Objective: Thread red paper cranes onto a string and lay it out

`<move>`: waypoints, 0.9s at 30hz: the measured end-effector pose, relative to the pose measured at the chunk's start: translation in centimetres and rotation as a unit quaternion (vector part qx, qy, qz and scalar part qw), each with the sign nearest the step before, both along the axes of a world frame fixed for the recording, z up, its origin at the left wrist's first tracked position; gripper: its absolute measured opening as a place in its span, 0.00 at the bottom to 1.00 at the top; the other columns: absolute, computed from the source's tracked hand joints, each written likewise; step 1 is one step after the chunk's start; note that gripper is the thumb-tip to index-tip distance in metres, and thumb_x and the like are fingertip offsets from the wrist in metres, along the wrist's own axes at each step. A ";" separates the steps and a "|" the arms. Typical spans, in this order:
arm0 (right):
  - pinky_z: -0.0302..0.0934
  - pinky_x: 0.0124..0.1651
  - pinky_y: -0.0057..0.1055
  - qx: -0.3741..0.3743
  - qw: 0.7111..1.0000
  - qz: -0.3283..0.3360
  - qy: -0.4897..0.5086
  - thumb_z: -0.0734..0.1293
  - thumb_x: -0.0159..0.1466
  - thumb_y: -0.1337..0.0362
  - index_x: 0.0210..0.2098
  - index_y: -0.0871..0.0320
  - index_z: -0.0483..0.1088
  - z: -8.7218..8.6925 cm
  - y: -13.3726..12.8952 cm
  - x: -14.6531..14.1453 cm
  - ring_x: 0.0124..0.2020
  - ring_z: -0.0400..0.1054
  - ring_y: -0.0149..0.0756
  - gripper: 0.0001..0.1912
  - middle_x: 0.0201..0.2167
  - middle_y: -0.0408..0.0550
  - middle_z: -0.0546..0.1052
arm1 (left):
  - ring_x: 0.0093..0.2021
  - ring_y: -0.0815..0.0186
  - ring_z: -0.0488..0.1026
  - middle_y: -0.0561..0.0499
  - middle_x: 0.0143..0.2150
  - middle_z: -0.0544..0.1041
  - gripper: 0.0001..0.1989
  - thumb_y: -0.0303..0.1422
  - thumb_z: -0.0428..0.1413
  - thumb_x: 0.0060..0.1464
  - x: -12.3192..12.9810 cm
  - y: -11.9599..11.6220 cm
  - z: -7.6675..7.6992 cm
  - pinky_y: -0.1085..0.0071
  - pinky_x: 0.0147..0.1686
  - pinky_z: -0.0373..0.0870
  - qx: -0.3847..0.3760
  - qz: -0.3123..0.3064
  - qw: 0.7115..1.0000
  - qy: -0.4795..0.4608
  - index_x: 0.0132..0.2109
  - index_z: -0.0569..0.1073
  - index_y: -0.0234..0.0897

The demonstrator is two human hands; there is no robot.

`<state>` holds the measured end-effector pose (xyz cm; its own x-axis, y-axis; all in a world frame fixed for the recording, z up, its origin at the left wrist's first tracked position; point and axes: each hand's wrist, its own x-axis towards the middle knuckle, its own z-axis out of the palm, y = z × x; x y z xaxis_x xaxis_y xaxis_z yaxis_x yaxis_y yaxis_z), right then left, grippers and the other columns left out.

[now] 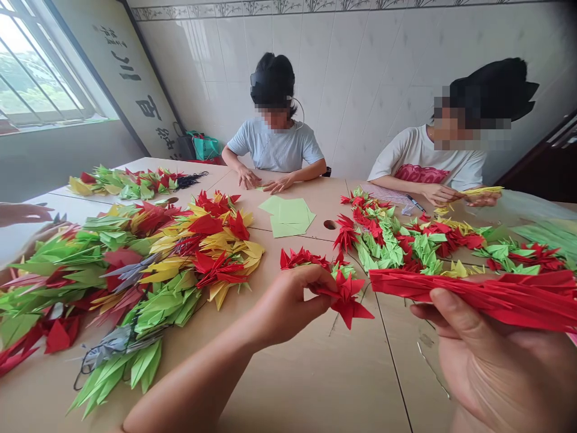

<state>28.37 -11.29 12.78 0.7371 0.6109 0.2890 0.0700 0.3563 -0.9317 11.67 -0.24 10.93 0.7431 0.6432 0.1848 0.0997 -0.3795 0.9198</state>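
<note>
My left hand pinches a red folded-paper star at the end of a short strand of red and green paper pieces, above the table. To the right, my right hand grips a thick stack of red folded paper strips, its thumb across the near side. The stack's left end is close to the star, with a small gap between them. Thin string hangs near the star. A thin metal wire or needle lies on the table below the stack.
A large heap of green, red and yellow paper strands covers the left of the table. Green paper squares lie mid-table. More strands lie at right. Two people sit opposite; another person's hand shows at left.
</note>
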 end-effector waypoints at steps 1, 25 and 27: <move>0.71 0.29 0.26 0.003 1.000 0.004 -0.004 0.76 0.49 0.65 0.24 0.56 0.76 0.0 0.0 0.1 0.25 0.71 0.32 0.06 0.22 0.45 0.76 | 0.35 0.71 0.70 0.51 0.35 0.75 0.05 0.22 0.53 0.51 -0.1 0.0 0.1 0.76 0.36 0.66 0.002 0.004 1.000 -0.009 0.35 0.72 0.33; 0.72 0.30 0.26 -0.003 0.991 0.136 -0.019 0.72 0.56 0.67 0.30 0.51 0.75 -0.3 -0.2 0.5 0.31 0.70 0.33 0.04 0.27 0.43 0.74 | 0.30 0.69 0.68 0.49 0.30 0.72 0.02 0.29 0.51 0.48 0.0 0.0 -0.3 0.73 0.30 0.62 -0.357 -0.128 0.918 -0.121 0.30 0.66 0.34; 0.71 0.30 0.25 -0.001 0.986 0.161 -0.045 0.72 0.55 0.68 0.32 0.51 0.74 -0.5 0.0 0.4 0.29 0.71 0.33 0.06 0.27 0.41 0.75 | 0.29 0.68 0.69 0.48 0.30 0.73 0.03 0.30 0.52 0.47 0.0 0.0 -0.3 0.72 0.30 0.63 -0.372 -0.131 0.912 -0.110 0.31 0.66 0.34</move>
